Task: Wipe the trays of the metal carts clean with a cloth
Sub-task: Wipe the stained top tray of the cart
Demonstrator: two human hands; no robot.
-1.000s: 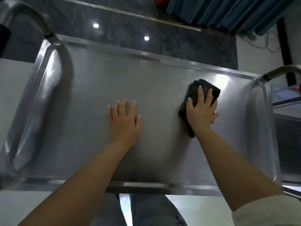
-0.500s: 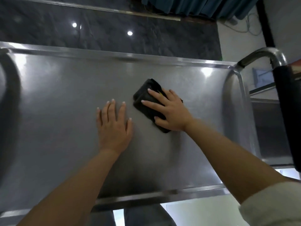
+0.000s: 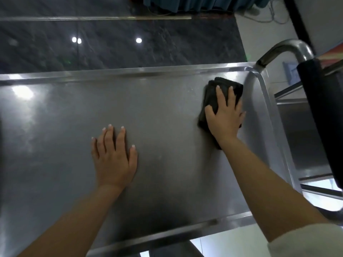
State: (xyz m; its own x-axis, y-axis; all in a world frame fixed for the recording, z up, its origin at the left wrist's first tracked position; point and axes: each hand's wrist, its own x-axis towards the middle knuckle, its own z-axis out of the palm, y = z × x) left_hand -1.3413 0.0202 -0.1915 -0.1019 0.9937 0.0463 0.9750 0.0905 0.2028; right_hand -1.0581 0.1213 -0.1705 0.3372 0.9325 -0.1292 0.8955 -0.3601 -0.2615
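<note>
- My right hand (image 3: 225, 115) lies flat on the black cloth (image 3: 213, 101), fingers straight and a little apart, pressing it on the tray (image 3: 167, 108). The cloth pokes out past my fingertips and beside my thumb.
- My left hand (image 3: 114, 158) lies flat on the bare tray, fingers straight and close together, well apart from the cloth.
- Half a second ago the cloth was right by my left hand; now it is near the tray's right rim (almost in the far corner).
- The cart handle (image 3: 289, 51) curves up just past my right fingers.

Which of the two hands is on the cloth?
The right hand, pressing flat on the black cloth near the tray's right end; the left hand lies flat on bare metal.
</note>
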